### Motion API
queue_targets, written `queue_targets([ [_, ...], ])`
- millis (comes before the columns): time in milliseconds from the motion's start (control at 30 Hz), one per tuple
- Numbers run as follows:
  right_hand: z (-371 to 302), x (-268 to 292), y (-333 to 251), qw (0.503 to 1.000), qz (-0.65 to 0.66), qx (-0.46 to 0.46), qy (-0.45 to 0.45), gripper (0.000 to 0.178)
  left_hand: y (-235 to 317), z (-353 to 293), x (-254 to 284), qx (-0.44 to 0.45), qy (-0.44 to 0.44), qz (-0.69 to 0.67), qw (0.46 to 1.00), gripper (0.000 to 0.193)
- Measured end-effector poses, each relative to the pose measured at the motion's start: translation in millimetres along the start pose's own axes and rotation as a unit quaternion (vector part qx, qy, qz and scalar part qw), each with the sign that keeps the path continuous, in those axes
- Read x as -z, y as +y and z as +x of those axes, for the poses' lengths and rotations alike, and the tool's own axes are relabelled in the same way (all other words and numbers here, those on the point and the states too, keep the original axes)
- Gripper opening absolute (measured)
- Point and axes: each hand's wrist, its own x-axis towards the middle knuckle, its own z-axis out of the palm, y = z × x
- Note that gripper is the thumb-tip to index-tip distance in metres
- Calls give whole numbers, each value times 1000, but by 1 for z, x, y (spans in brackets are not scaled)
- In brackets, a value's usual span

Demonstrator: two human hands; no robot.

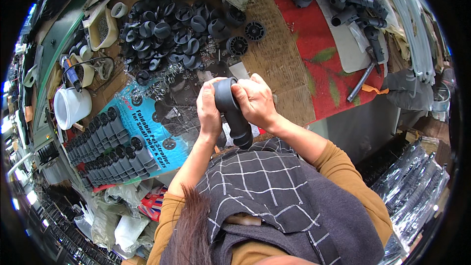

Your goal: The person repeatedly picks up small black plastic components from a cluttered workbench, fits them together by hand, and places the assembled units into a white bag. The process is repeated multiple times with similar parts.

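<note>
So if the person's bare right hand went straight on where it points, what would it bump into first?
The curved dark grey plastic part, which the right hand is touching now. Beyond that, the bare left hand probably comes next, though depth is hard to judge.

Wooden worktop (282, 64), bright lights (32, 197) beyond

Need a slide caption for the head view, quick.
Left hand and right hand grip a dark plastic part near heaped black pieces.

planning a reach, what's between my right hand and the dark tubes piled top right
In the head view, from the right hand: wooden board, red leafy cloth, then a pale pad.
</note>
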Motion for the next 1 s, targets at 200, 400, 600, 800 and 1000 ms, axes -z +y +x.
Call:
queue_targets([
  [200, -16, 10, -8, 976, 97, -196, -27, 80, 3, 19, -11, 55, -2, -163, 985, 47],
  [400, -36, 11, -7, 973, 111, -200, -12, 80, -9, 41, -31, 263, -3, -238, 935, 52],
  [600, -46, 14, 4, 962, 113, -249, 21, 78, -33, 50, -36, 323, -68, -197, 923, 60],
  [800, -56, 39, 85, 913, -13, -401, 68, 85, -42, 52, -5, 251, -89, 72, 961, 58],
  [1000, 19, 100, 188, 946, -40, -265, 184, 66, -28, 24, 56, 231, -15, 110, 966, 31],
])
